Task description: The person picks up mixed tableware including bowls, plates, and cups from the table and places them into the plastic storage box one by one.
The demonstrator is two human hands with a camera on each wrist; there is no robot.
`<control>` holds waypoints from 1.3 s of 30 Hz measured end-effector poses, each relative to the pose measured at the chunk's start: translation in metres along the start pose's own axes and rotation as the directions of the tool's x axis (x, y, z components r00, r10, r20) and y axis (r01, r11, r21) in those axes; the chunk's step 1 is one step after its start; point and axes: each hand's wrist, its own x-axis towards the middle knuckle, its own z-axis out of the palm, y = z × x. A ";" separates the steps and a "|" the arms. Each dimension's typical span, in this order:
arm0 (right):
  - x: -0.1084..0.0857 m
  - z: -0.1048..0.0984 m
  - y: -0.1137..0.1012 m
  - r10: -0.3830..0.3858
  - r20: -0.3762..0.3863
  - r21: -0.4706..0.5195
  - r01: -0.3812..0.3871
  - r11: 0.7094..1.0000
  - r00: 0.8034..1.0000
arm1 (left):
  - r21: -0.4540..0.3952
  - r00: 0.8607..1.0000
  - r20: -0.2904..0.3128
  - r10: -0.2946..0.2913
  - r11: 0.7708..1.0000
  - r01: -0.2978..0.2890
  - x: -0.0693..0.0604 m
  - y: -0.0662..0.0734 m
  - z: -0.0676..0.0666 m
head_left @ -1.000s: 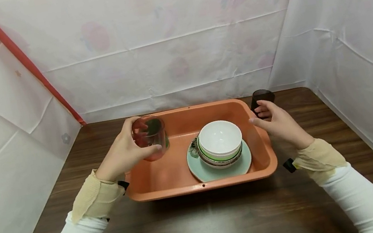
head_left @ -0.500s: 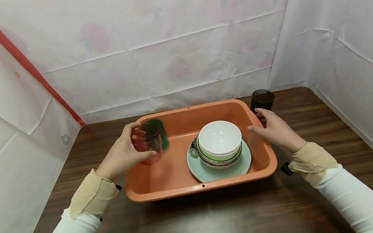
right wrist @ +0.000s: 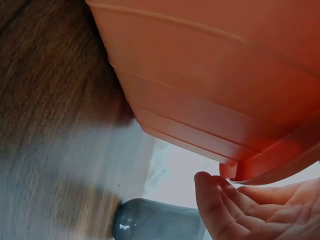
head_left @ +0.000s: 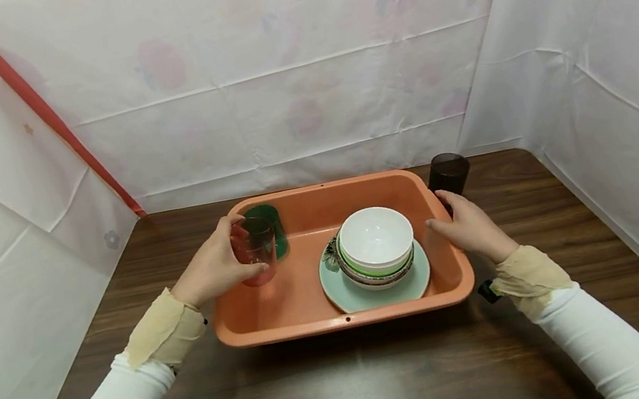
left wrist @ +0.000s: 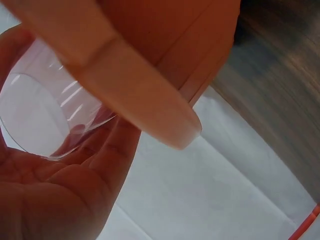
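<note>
My left hand (head_left: 214, 264) grips a clear pinkish cup (head_left: 259, 267) over the left end of the orange basin (head_left: 348, 323). Whether the cup's bottom touches the basin floor, I cannot tell. In the left wrist view, fingers curl round the cup (left wrist: 37, 107), partly behind the rim. A green cup (head_left: 278, 235) stands behind it in the basin. My right hand (head_left: 475, 229) rests at the basin's right rim, thumb over the inner side and loosely extended fingers outside. Beyond those fingers stands a dark cup (head_left: 449, 171), on the table outside the basin.
In the basin's right half, a stack of bowls topped by a white bowl (head_left: 377, 235) sits on a pale green plate (head_left: 334, 282). Dark wood-grain table (head_left: 352, 386) lies around the basin. White patterned sheets (head_left: 300, 89) stand at the back and both sides.
My left hand with the pinkish cup has moved slightly nearer and lower, uncovering the green cup. My right hand has shifted left and nearer, from beside the dark cup to the basin's rim.
</note>
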 end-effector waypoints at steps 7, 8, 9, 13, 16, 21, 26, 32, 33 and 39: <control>0.000 0.000 0.000 -0.002 0.000 0.012 0.002 1.000 1.000 | 0.048 1.000 -0.019 0.013 0.999 -0.012 0.001 0.001 0.005; 0.000 0.000 0.000 -0.002 0.000 0.015 0.002 1.000 1.000 | 0.056 1.000 -0.018 0.015 0.998 -0.014 0.001 0.001 0.005; 0.000 0.000 0.001 -0.003 -0.002 0.018 0.003 1.000 1.000 | 0.064 1.000 -0.016 0.017 0.998 -0.016 0.001 0.001 0.005; 0.000 0.001 0.001 -0.003 -0.005 0.022 0.003 1.000 1.000 | 0.108 0.999 -0.002 0.033 0.994 -0.032 0.002 0.001 0.007; 0.001 0.001 0.001 -0.001 -0.005 0.020 0.001 1.000 1.000 | 0.140 0.999 0.012 0.041 0.989 -0.043 0.004 0.001 0.008; 0.001 0.002 0.001 0.004 -0.001 0.017 -0.004 1.000 1.000 | 0.182 0.999 0.032 0.038 0.982 -0.043 0.006 0.002 0.012; 0.001 0.003 0.001 0.020 0.005 0.019 -0.020 1.000 1.000 | 0.215 0.999 0.049 0.022 0.976 -0.032 0.007 0.005 0.013; 0.001 0.003 0.002 0.026 0.007 0.022 -0.027 0.999 1.000 | 0.239 0.998 0.057 0.026 0.970 -0.039 0.007 0.005 0.015; 0.001 0.003 0.002 0.025 0.006 0.021 -0.025 0.999 1.000 | 0.243 0.998 0.056 0.027 0.969 -0.040 0.007 0.005 0.016; 0.000 0.003 0.002 0.024 0.006 0.020 -0.024 1.000 1.000 | 0.283 0.997 0.046 0.058 0.957 -0.068 0.007 0.004 0.021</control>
